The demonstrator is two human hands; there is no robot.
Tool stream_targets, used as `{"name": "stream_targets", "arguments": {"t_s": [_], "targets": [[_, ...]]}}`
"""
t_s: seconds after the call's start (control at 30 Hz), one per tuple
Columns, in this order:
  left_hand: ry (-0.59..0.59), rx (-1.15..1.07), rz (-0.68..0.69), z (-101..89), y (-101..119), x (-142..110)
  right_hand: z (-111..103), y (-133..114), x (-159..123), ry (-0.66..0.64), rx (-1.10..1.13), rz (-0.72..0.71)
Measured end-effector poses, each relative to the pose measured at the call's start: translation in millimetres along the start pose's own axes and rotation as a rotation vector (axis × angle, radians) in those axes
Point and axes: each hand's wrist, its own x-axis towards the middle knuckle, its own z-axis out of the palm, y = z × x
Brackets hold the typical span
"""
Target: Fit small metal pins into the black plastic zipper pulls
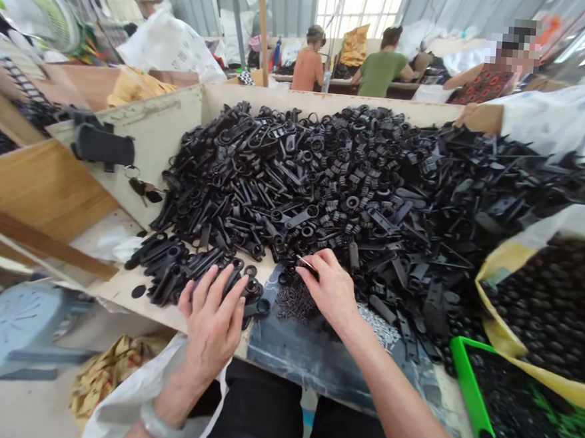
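My left hand (214, 317) lies with fingers spread over a small group of black plastic parts (170, 254), long pieces with ring-shaped ends, at the near left of the bench. My right hand (332, 288) is closed in a pinch on a thin dark piece with a pale edge (308, 265); its exact kind is hard to make out. Just below those fingertips is a small heap of dark screws (294, 300). Silvery pins (380, 325) lie partly behind my right forearm. Beyond both hands rises a large pile of mixed black plastic parts (295, 179).
A green tray (466, 378) of black pieces stands at the right, below a yellow-edged sack (488, 293) of round dark parts. A phone holder (103, 147) and keys (144, 187) are on the left board. Several people work in the background. A blue stool (9, 326) is at left.
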Motion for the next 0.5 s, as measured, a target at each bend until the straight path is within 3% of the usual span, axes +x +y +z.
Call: {"name": "stream_targets", "arguments": {"t_s": [0.07,0.13,0.23,0.3,0.4,0.5], "targets": [[0.007,-0.067,0.031,-1.9,11.2,15.5,-15.6,7.8,-17.7,0.084,0.040,0.021],[-0.068,-0.180,0.097,0.8,29.1,36.1,-31.6,15.6,-42.3,0.170,0.173,0.071],[-0.197,-0.313,0.204,15.6,56.9,71.6,-47.7,27.0,-85.6,0.205,0.427,0.267],[-0.207,-0.273,0.147,30.3,65.9,96.2,-51.7,35.6,-114.2,0.189,0.490,0.362],[-0.164,-0.165,0.014,48.9,61.5,131.7,-50.6,50.5,-150.0,0.117,0.462,0.334],[-0.177,-0.108,0.033,58.2,53.5,161.9,-44.6,64.8,-170.7,0.015,0.426,0.212]]}}
